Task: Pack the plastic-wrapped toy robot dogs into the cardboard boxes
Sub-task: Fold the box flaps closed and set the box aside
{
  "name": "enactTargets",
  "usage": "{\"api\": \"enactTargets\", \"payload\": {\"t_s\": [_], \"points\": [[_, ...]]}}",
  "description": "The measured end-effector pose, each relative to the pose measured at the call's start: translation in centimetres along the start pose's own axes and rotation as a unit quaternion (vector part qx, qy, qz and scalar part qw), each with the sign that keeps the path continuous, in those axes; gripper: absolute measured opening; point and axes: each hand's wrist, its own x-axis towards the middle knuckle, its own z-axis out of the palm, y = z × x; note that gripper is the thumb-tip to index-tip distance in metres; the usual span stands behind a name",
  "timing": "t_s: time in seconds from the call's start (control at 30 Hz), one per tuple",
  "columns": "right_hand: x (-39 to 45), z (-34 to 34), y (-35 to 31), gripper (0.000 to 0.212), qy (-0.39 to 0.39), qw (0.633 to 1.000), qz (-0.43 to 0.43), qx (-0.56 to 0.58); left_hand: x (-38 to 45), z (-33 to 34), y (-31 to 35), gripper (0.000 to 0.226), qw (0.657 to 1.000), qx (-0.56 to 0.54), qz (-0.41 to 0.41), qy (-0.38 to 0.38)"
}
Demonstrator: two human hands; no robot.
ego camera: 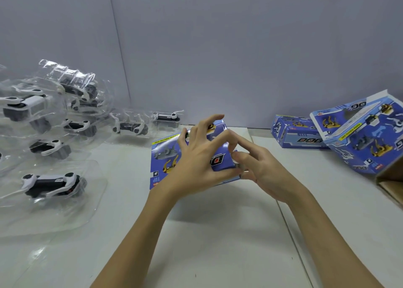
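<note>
Head view: our left hand [197, 156] and right hand [259, 167] gripped a glossy blue box [162, 159], long axis across the bench [218, 233], "TOP" toward us.

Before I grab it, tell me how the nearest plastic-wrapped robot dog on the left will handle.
The nearest wrapped dog sits in a clear, glossy shell with a wide flat flange, so it will probably feel slick and flex at the edges. It looks light for its size. Lying flat on the table, it should slide rather than roll or tip.

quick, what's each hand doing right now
Left hand: holds the blue box, fingers spread.
Right hand: fingers curled at the box's end; grip cannot be told.
</note>
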Motion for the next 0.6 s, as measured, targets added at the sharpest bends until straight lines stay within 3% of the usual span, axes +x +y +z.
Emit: {"api": "enactTargets", "payload": {"t_s": [0.17,0.27,0.43,0.6], "points": [[0.2,0.6,0.1,0.062,0.007,0.999,-0.022,-0.024,-0.1,-0.1,-0.3,0.043,0.998,-0.049,-0.014,0.038],[0.3,0.5,0.4,0.072,-0.011,1.000,0.000,0.003,0.0,-0.1,-0.4,0.066,0.995,-0.084,-0.026,0.039],[0.0,0.3,0.5,0.054,-0.052,0.998,0.008,0.046,0.2,1.1,-0.6,0.074,0.999,-0.008,-0.038,-0.004],[0.2,0.5,0.4,0.056,-0.059,0.996,0.012,0.068,0.3,1.5,-0.6,0.079,0.999,0.039,-0.035,-0.004]]}}
